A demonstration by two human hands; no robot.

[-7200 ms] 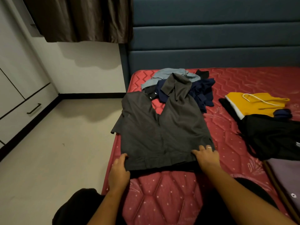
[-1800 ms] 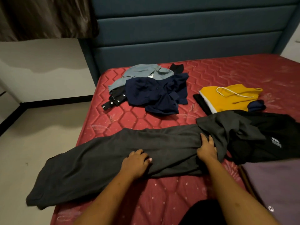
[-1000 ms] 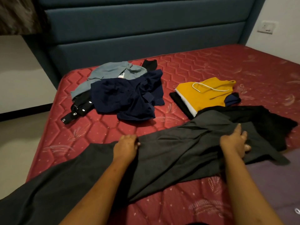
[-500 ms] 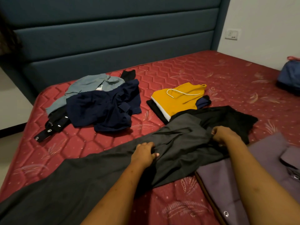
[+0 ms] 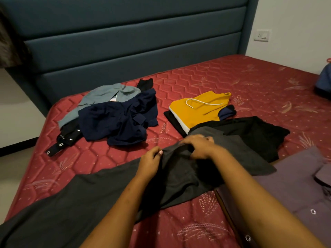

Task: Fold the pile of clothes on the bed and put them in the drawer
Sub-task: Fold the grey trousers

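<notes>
Dark grey trousers (image 5: 75, 199) lie stretched across the near part of the red mattress (image 5: 206, 83), running off the lower left edge. My left hand (image 5: 149, 162) pinches the grey cloth near its middle. My right hand (image 5: 198, 145) grips a bunched fold of the same trousers just to the right. An unfolded pile sits at the back left: a navy garment (image 5: 116, 119), a light blue-grey one (image 5: 100, 95) and a black strap with metal snaps (image 5: 62, 140).
Folded yellow shorts (image 5: 198, 108) with a white drawstring lie on a black piece at centre right. A black garment (image 5: 254, 133) spreads beside them. A purple-grey shirt (image 5: 295, 190) lies at lower right. A teal padded headboard (image 5: 125, 42) stands behind. A blue bag (image 5: 325, 81) sits at far right.
My right hand has moved left along the trousers, closer to my left hand, and bunched the cloth between them. The view has swung slightly left.
</notes>
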